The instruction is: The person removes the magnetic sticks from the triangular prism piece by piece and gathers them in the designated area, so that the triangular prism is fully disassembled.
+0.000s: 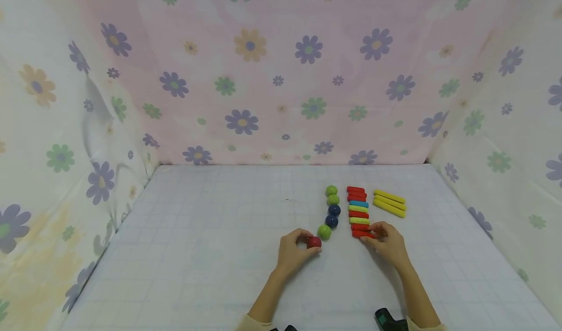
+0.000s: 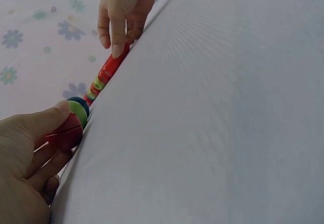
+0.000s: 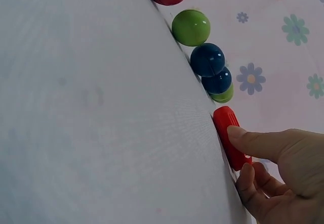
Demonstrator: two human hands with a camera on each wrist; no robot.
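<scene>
My left hand [image 1: 293,254] pinches a red ball [image 1: 313,243] between thumb and fingers at the near end of a row of balls. A seam runs across that red ball [image 2: 66,133] in the left wrist view. Beyond it, a green ball [image 1: 324,232], two dark blue balls [image 1: 332,221] and two more green ones form a slightly bent line. To the right, my right hand [image 1: 389,244] grips the nearest red stick [image 1: 362,234] of a stacked column of short sticks. In the right wrist view, the thumb lies on the red stick [image 3: 228,135], fingertips at its end.
The column of red, blue and yellow-green sticks [image 1: 358,209] runs away from me, right of the balls. Three longer yellow sticks [image 1: 389,203] lie further right. White cloth covers the table [image 1: 197,243], with flowered cloth [image 1: 281,77] behind and at both sides.
</scene>
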